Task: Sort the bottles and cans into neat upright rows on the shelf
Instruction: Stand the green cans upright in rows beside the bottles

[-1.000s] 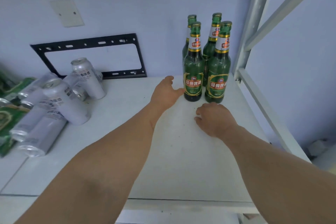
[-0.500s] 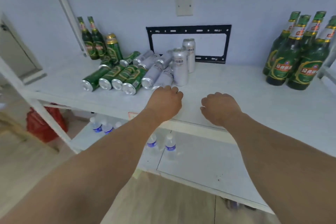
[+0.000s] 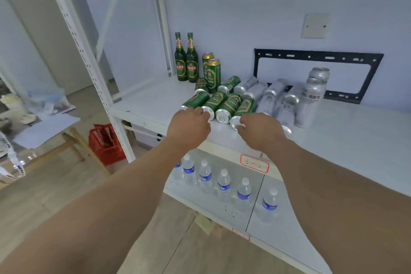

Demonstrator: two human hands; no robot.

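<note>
Two green glass bottles [image 3: 186,60] stand upright at the back left of the white shelf [image 3: 347,133]. Beside them stand two green cans [image 3: 212,71]. Several green cans [image 3: 231,104] lie on their sides in front, ends toward me, with several silver cans [image 3: 270,98] lying to their right. Two silver cans [image 3: 312,98] stand upright further right. My left hand [image 3: 189,128] has its fingers curled, fingertips at the ends of the leftmost lying green cans. My right hand [image 3: 261,132] is curled at the end of the rightmost green can. Neither holds a can.
A black metal bracket [image 3: 375,69] leans on the wall behind the cans. Small water bottles [image 3: 223,182] stand in a row on the lower shelf. A perforated shelf post [image 3: 89,62] rises at left, with a red crate [image 3: 104,144] on the floor beside it.
My view has swung left, away from the upright bottles at the shelf's right end. Both hands moved left along the shelf and now reach the lying green cans.
</note>
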